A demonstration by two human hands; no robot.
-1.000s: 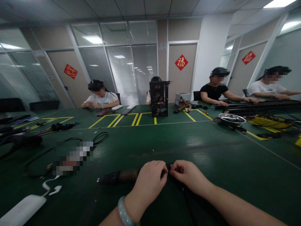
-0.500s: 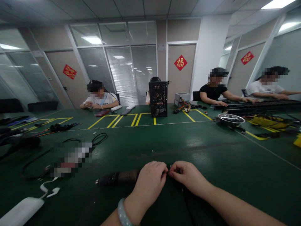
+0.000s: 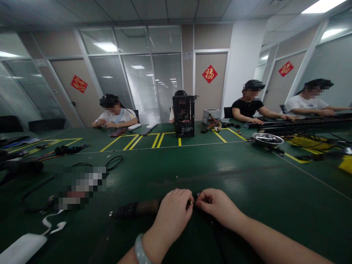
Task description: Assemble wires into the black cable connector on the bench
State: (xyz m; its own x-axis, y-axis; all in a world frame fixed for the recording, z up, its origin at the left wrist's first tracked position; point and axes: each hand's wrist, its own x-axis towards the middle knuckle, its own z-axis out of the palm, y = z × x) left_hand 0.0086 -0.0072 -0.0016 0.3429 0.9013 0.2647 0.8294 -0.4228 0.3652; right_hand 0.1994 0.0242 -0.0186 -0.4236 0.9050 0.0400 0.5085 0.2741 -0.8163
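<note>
Head view: a person's two bare hands meet low over a green table [image 3: 176,159]. The left hand [image 3: 174,211], with a pale bracelet [image 3: 140,249] at its wrist, grips a small gold-coloured piece [image 3: 191,202] between thumb and fingertips; the piece sits just beside the right hand [image 3: 214,202]. The right hand's fingers curl toward the thumb, but whether they grip anything cannot be told. A dark cylindrical tool [image 3: 134,209] lies on the table to the left, its near end hidden behind the left hand. Farther left is a white device [image 3: 23,248]. Across the table stand an upright black perforated case [image 3: 184,116] and, to its right, a metal bowl [image 3: 268,139]. Other people sit along the far side.
</note>
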